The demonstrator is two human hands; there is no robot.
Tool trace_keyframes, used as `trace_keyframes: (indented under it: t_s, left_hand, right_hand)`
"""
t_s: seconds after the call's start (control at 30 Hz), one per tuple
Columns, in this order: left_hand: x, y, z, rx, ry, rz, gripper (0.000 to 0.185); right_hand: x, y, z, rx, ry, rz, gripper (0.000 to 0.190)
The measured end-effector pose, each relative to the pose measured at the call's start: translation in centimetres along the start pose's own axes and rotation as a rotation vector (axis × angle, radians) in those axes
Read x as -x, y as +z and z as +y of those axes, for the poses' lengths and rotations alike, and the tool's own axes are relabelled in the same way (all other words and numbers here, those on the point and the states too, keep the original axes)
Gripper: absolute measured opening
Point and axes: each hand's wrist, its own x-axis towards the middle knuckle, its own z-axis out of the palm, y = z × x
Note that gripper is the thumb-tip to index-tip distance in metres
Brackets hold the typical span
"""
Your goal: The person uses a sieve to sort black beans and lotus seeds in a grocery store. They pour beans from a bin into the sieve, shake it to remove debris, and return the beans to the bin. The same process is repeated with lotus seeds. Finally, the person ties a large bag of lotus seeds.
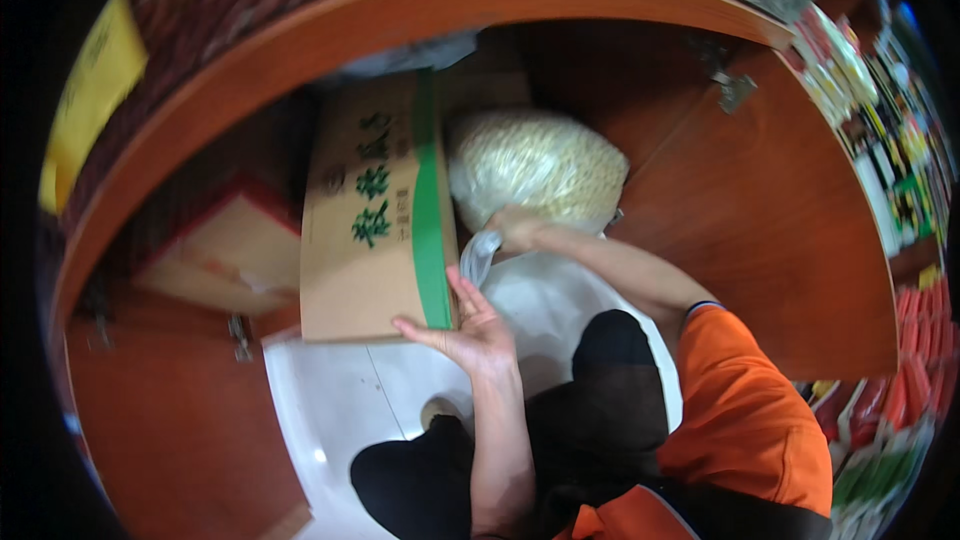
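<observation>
A clear plastic bag (pixel 544 169) full of small pale kernels or beans lies on its side at the mouth of a wooden cabinet. My right hand (pixel 514 229) is closed around its gathered end, and a twist of loose plastic (pixel 480 251) sticks out towards me. Left of the bag is a cardboard carton (pixel 360 240) with a green stripe and green printed characters. My left hand (pixel 480 330), palm up and fingers spread, rests at the carton's near right corner, with nothing held in it.
Cabinet doors stand open on the right (pixel 765 240) and left (pixel 172 412), with metal hinges (pixel 735 90). A second, red-edged box (pixel 232 255) sits inside at left. White floor tiles (pixel 337 397) lie below. Dark red dried goods (pixel 247 7) top the counter; packaged goods (pixel 919 345) line the right.
</observation>
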Motion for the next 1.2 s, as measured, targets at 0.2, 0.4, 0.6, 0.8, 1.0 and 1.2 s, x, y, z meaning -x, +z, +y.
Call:
trace_keyframes:
  t_s: [0.2,0.4,0.6,0.8,1.0,1.2]
  left_hand:
    - [1.0,-0.7,0.0,-0.241,-0.213,0.114,0.09]
    - [-0.1,-0.6,2.6,-0.504,-0.388,0.261,0.088]
    - [4.0,2.3,11.4,-1.317,-0.548,0.091,0.064]
    - [26.2,-1.8,23.0,-1.563,0.086,0.286,0.056]
    - [52.7,-9.5,31.7,-1.588,0.242,0.643,0.029]
    - [55.3,-2.1,37.2,-0.512,-0.09,0.53,0.073]
  right_hand:
    - [1.4,-4.5,-1.4,-0.186,0.187,0.191,0.023]
    - [18.0,-10.9,-2.8,-0.223,0.195,0.325,0.018]
    - [29.1,-13.1,-18.5,-0.432,0.241,-0.056,0.027]
    - [45.3,-8.9,-29.5,-0.654,0.108,-0.233,0.028]
    - [46.6,-16.9,-43.2,-0.247,-0.256,-0.433,0.028]
    - [42.6,-30.4,-60.7,-0.406,-0.204,-0.577,0.026]
